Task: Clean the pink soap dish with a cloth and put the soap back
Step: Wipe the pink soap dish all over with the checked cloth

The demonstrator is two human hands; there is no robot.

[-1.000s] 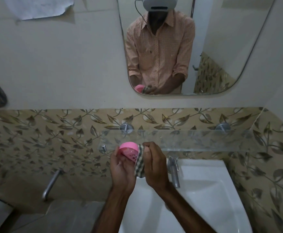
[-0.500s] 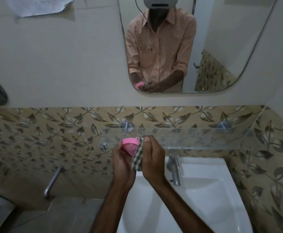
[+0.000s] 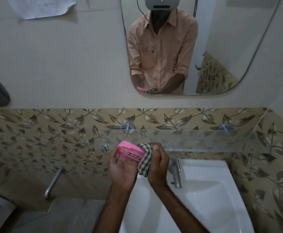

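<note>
the room is dim and evenly lit, with a soft grey-green cast and no hard shadows. a pale sheen lies on the white sink (image 3: 221,190) and a small glint on the tap (image 3: 176,174). the wide lens bows the mirror (image 3: 238,47) edges and the glass shelf (image 3: 204,140) (strongest toward the corners). detail is soft and slightly smeared in the dark lower left.

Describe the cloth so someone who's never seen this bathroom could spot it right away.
Find the white sink under the mirror; two hands meet above its left edge. The cloth is bunched in the right hand, pressed against the pink soap dish. It alone is green-and-white checked.
</note>
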